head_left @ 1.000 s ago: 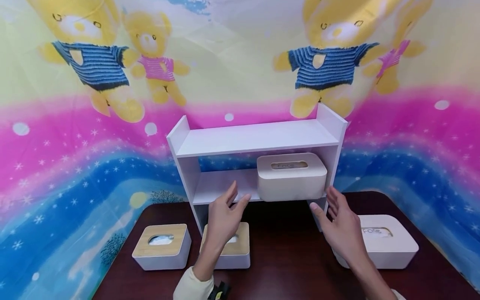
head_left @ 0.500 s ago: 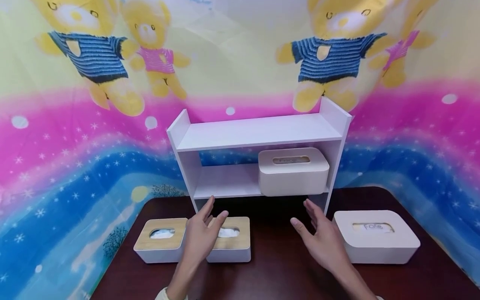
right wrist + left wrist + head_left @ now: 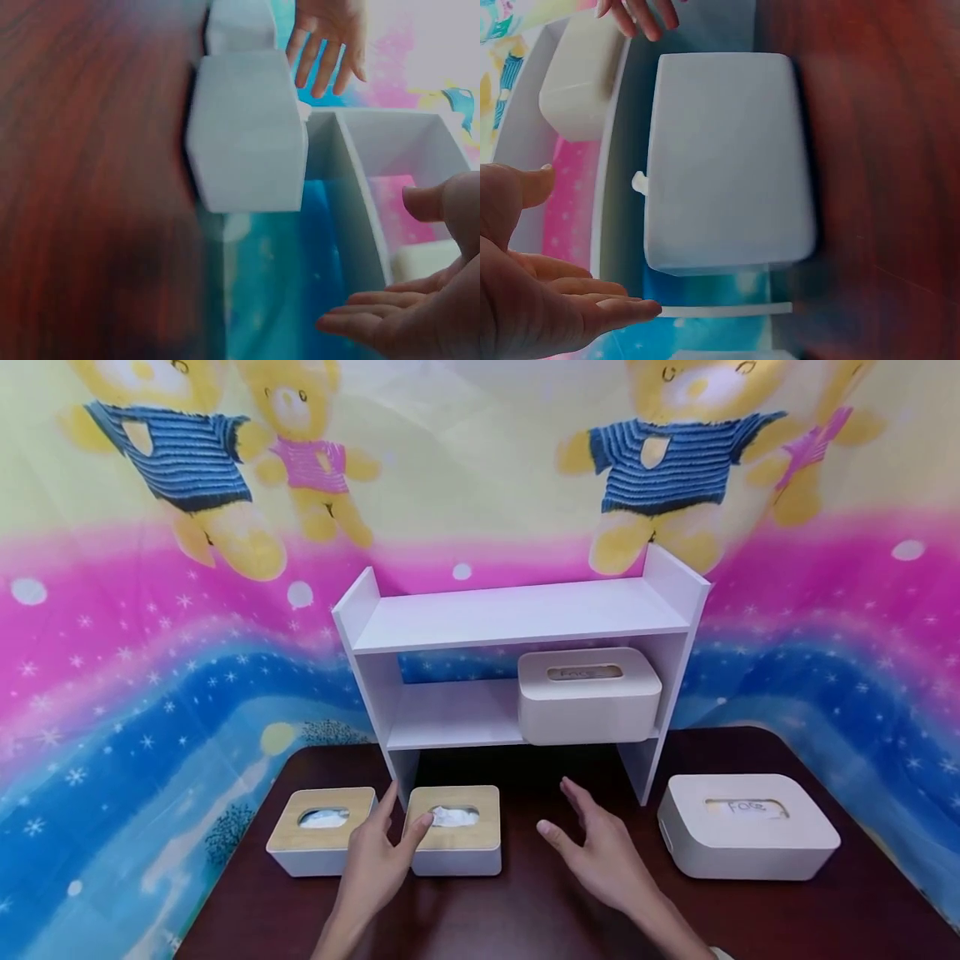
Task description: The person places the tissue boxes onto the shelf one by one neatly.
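Left hand [image 3: 372,858] open, empty — fingertips at wood-lidded tissue box [image 3: 455,832] on desk [image 3: 555,910] (just ahead-right, long axis sideways); right hand [image 3: 600,853] open, farther off.

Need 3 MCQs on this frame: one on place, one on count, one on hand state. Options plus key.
1. Where does the cream tissue box with the oval slot sit?
A. top shelf
B. middle shelf, right end
C. on the table under the shelf

2. How many wood-topped tissue boxes are on the table?
A. one
B. two
C. three

3. What is the right hand doing?
A. gripping a box
B. pressing the shelf
C. open, holding nothing

Key: 1 B, it rests on the middle board of the white shelf against the right wall. 2 B, a left one and a right one lie side by side. 3 C, its fingers are spread above bare table.
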`<state>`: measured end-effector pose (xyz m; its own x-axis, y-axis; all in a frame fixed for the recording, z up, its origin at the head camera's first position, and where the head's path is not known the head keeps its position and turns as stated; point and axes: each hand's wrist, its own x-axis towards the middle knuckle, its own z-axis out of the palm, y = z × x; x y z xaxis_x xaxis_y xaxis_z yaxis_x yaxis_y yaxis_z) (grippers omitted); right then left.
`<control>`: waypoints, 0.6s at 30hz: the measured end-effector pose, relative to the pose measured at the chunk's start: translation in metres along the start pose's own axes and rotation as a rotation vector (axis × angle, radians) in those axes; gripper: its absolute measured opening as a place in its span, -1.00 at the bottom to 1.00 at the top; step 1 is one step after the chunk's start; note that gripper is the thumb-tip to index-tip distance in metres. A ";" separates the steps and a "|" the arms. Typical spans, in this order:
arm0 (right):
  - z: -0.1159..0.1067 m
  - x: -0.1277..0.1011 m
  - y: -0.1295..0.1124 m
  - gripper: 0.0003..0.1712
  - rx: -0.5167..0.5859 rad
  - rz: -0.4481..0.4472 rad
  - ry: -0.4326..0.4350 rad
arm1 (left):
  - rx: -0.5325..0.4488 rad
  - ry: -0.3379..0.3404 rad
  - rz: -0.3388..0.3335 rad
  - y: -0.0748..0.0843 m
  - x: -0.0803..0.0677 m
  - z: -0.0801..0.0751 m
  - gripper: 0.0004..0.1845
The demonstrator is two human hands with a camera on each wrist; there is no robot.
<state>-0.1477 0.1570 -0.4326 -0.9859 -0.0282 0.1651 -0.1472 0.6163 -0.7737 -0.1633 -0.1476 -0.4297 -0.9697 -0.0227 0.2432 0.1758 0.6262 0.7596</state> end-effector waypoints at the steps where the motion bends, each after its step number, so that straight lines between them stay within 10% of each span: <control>1: 0.004 0.000 0.000 -0.08 0.009 0.004 -0.015 | 0.003 -0.005 0.000 -0.002 -0.001 0.000 -0.12; 18: 0.054 0.002 -0.002 -0.02 0.037 -0.069 -0.108 | -0.013 -0.142 -0.138 -0.032 -0.012 0.005 0.14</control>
<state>-0.1534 0.1135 -0.4637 -0.9759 -0.1551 0.1533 -0.2156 0.5808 -0.7850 -0.1581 -0.1632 -0.4597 -0.9988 0.0033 0.0496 0.0412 0.6145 0.7878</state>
